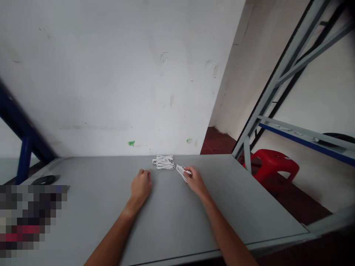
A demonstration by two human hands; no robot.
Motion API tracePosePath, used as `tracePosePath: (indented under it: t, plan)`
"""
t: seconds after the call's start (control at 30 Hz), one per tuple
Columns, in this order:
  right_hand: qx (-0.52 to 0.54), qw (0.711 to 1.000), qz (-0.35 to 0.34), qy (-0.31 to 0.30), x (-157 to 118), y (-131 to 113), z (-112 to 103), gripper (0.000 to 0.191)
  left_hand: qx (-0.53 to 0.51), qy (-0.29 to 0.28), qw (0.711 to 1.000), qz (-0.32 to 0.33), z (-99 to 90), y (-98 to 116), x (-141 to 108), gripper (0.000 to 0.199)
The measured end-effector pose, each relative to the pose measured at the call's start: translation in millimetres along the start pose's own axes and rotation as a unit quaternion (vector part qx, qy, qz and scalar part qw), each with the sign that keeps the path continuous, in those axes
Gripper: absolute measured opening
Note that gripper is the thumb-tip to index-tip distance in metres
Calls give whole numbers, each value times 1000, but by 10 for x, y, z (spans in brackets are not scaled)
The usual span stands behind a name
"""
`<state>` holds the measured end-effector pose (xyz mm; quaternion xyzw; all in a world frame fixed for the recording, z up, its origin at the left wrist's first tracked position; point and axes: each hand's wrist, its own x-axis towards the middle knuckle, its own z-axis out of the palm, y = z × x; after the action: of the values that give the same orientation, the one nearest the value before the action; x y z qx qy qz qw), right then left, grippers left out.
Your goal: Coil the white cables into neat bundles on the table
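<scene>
My right hand [195, 180] grips a coiled bundle of white cable [181, 170] between thumb and fingers, just above the grey table [172, 221]. To its left, near the wall, lies a pile of white cable bundles [164, 162], several of them stacked together. My left hand [141, 186] is closed in a pinch left of that pile. A thin pale strand [156, 173] runs from its fingertips toward the pile. The fingers hide the strand's held end.
A dark computer mouse [44, 180] sits at the table's left side, beyond a blurred-out patch. A white wall [138, 81] rises behind the table. Metal frames [266, 96] stand to the right, with a red plastic stool [273, 164] on the floor there.
</scene>
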<state>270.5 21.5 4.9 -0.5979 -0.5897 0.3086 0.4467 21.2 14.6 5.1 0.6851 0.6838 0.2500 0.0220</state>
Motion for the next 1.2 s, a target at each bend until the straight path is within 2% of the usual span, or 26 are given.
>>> tracePosePath:
  t: [0.1,0.2,0.3,0.37,0.53,0.67,0.77,0.87,0.93,1.03,1.1,1.2]
  plan:
    - [-146,983,-63,87,3,35,-26,23,28,20,999,4,-20,36,-17,30]
    - [-249,956,-91,130,-18,21,-48,21,-1,27,998,56,23,87,51,27]
    - [-278,939,-120,162,-30,-8,-56,22,-24,8,989,145,127,171,196,22]
    - [-264,940,-137,166,-32,-15,-44,24,3,-3,982,190,211,245,301,28]
    - [-210,954,-169,129,-36,3,51,20,83,-11,979,188,387,411,435,27]
    - [-180,957,-206,99,-60,-36,107,16,84,-8,977,196,431,441,404,26]
    - [-133,968,-206,56,-93,-95,131,17,21,-12,981,192,382,422,364,24]
    - [-50,984,-169,-7,-133,-136,173,17,-126,-51,979,150,274,408,301,18]
    - [19,991,-125,-31,-160,-149,212,16,-247,-98,958,109,195,412,220,19]
    - [118,984,-70,-114,-189,-158,264,24,-392,-174,902,53,97,437,46,32]
    - [163,970,-52,-173,-196,-163,279,30,-459,-214,861,35,53,465,-60,37]
    - [199,960,-38,-193,-183,-169,266,36,-527,-236,815,35,13,507,-137,38]
